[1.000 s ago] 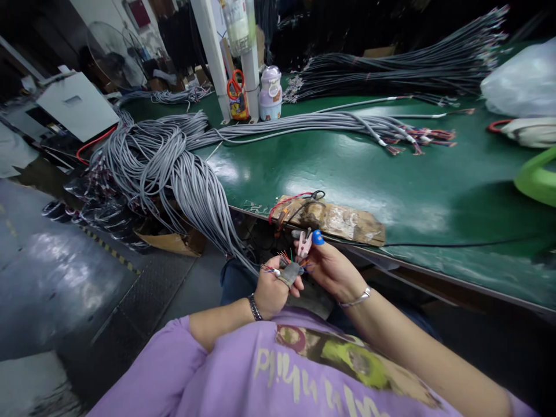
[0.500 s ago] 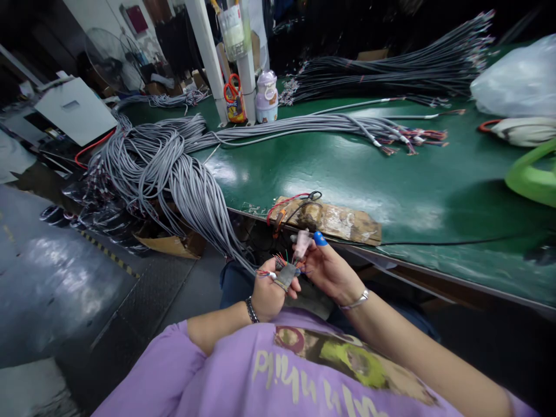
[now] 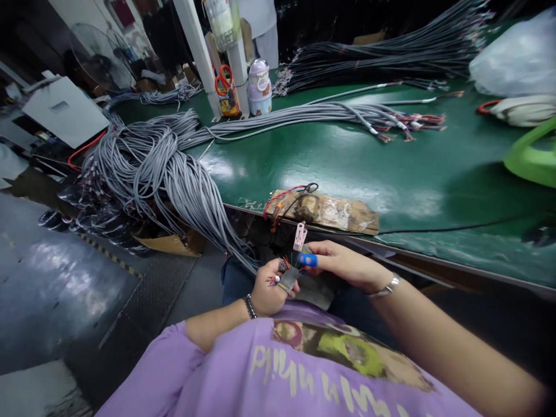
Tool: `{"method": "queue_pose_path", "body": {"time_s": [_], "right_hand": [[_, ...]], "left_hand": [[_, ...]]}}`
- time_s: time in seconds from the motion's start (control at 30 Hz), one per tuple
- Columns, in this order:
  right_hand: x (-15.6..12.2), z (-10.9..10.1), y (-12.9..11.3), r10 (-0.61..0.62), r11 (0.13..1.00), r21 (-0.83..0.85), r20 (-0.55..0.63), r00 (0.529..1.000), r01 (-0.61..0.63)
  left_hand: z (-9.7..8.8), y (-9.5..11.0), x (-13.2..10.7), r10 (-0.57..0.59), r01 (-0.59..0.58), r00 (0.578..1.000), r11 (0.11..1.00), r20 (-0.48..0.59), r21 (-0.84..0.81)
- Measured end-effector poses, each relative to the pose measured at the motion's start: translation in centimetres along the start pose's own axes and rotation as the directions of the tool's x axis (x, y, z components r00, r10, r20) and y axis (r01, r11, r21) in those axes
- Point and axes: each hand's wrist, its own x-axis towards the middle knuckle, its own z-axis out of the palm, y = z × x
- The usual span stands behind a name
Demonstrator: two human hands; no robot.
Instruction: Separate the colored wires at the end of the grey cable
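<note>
My left hand [image 3: 270, 289] is closed round a dark grey flat piece [image 3: 288, 280] with thin coloured wires fanning out of its upper end. A white-tipped bunch of wires [image 3: 274, 280] pokes out beside the thumb, near the grey cables. Just to the right, my right hand [image 3: 339, 263] is closed in a pinch close to those wires, with a blue wrap [image 3: 308, 259] round one digit. A pale pink clip [image 3: 299, 236] sticks up from its fingers. What the fingertips touch behind the wrap is hidden.
Grey cables [image 3: 191, 185] spill over the green bench [image 3: 391, 174] edge on the left. A worn wooden board [image 3: 343, 213] with red and black leads lies at the front edge. Black cables [image 3: 369, 63], a purple bottle [image 3: 259, 87] and orange-handled scissors [image 3: 224, 81] stand farther back.
My right hand has turned flatter, its wrist moving right, and the blue-wrapped digit has come down toward the wires. The pink clip now points upright. My left hand keeps its hold.
</note>
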Motion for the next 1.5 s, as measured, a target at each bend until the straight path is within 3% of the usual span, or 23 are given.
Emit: {"method": "queue_pose_path", "body": {"time_s": [0.1,0.23,0.5,0.63,0.7,0.8,0.87,1.07,1.13,1.2,1.27,1.33,1.4,1.5], "right_hand": [[0.2,-0.1,-1.0,-0.016,0.991,-0.132,0.006,1.0,0.017],[0.6,0.1,-1.4,-0.014,0.984,-0.174,0.046,0.999,0.022],[0.8,0.8,-0.9,-0.058,0.955,-0.288,0.075,0.996,0.077],[0.4,0.3,0.0,-0.12,0.989,-0.077,0.054,0.991,0.124],[0.3,-0.2,1.0,-0.123,0.99,0.069,-0.022,0.992,0.124],[0.4,-0.7,2.6,-0.04,0.946,0.311,-0.179,0.983,0.095],[0.7,-0.6,3.1,0.018,0.908,0.413,-0.214,0.977,0.074],[1.6,1.0,1.6,-0.031,0.858,0.51,-0.069,0.997,0.062],[1.8,1.6,1.2,-0.09,0.885,0.437,-0.181,0.979,0.162],[2.1,1.9,1.3,-0.162,0.921,0.276,-0.369,0.915,0.275],[2.4,2.1,1.5,-0.189,0.932,0.191,-0.466,0.864,0.307],[2.8,2.2,1.7,-0.125,0.911,0.309,-0.426,0.896,0.274],[3.2,2.3,1.8,-0.054,0.836,0.501,-0.331,0.942,0.224],[3.7,2.4,1.8,-0.005,0.727,0.652,-0.306,0.952,0.213]], "left_hand": [[-0.1,-0.3,0.0,0.0,0.0,0.999,1.0,0.034,0.008],[-0.2,-0.5,0.0,-0.024,0.024,0.996,1.0,0.088,0.006],[0.0,0.5,0.4,-0.189,0.192,0.956,0.981,0.223,0.008],[0.0,0.4,0.2,-0.184,0.197,0.969,0.978,0.166,-0.069],[0.0,0.3,0.1,-0.174,0.189,0.977,0.975,0.125,-0.12],[0.0,0.3,-0.2,-0.136,0.148,0.988,0.975,0.077,-0.168],[0.0,0.3,-0.3,-0.102,0.108,0.994,0.978,0.047,-0.176],[0.5,0.6,0.0,-0.059,0.055,0.998,0.97,-0.013,-0.235],[0.7,0.8,0.3,-0.07,0.057,0.997,0.963,-0.039,-0.262],[0.9,1.1,0.5,-0.083,0.062,0.995,0.959,-0.063,-0.276],[1.2,1.3,0.6,-0.087,0.061,0.993,0.957,-0.078,-0.285],[1.4,1.5,0.8,-0.091,0.06,0.992,0.953,-0.093,-0.296],[1.6,1.6,0.9,-0.103,0.069,0.99,0.952,-0.098,-0.299],[1.7,1.7,1.0,-0.119,0.086,0.988,0.952,-0.095,-0.294]]}}
